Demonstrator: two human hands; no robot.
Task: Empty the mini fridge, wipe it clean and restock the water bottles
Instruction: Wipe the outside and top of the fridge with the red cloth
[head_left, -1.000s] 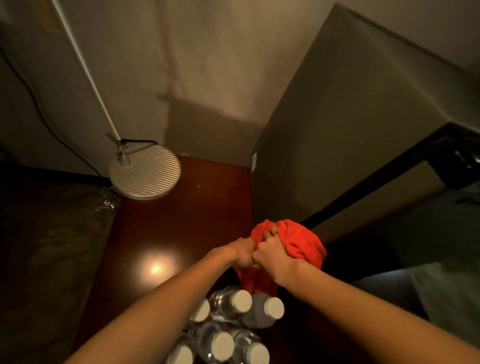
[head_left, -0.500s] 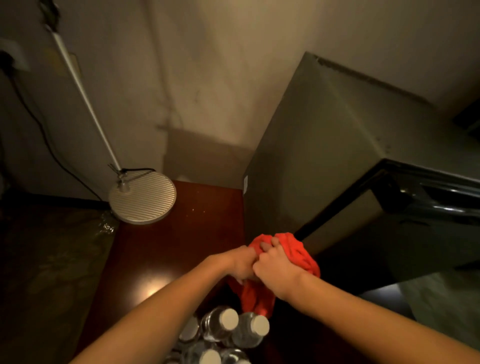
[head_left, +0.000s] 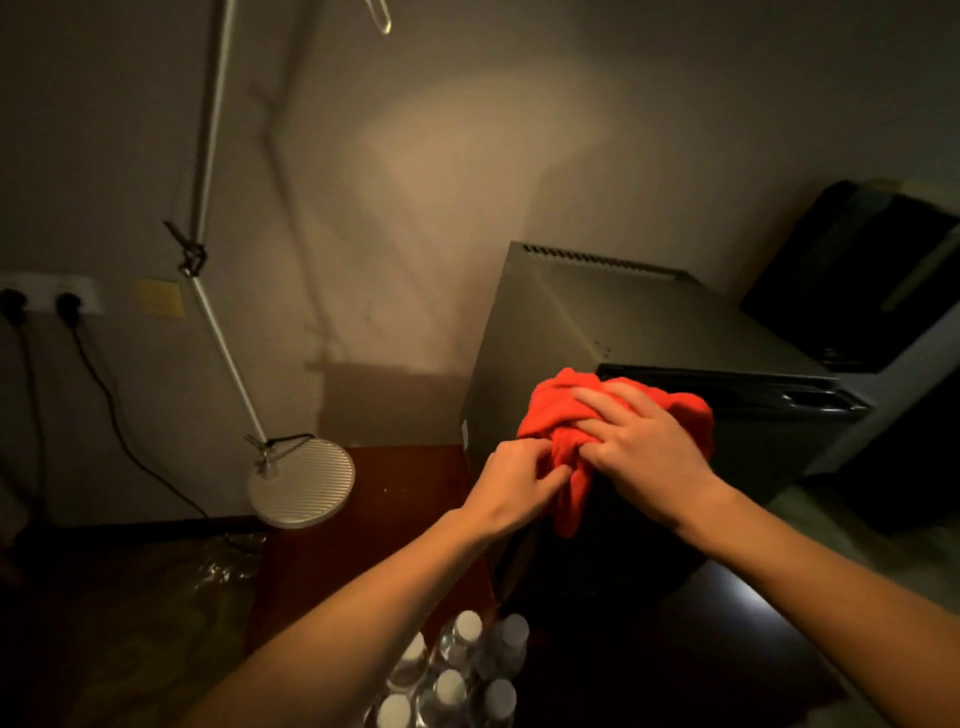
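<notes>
Water bottles (head_left: 457, 670) stand out on the tabletop (head_left: 363, 545), so emptying looks done; left hand (head_left: 511, 486) pinches, right hand (head_left: 641, 449) grips red cloth (head_left: 550, 410) at mini fridge (head_left: 623, 317) top-front corner, wiping underway, restocking left.

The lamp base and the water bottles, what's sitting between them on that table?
Nothing: in the head view the stretch of dark red table between the lamp base and the water bottles is bare, crossed only by the left forearm above it.
</notes>
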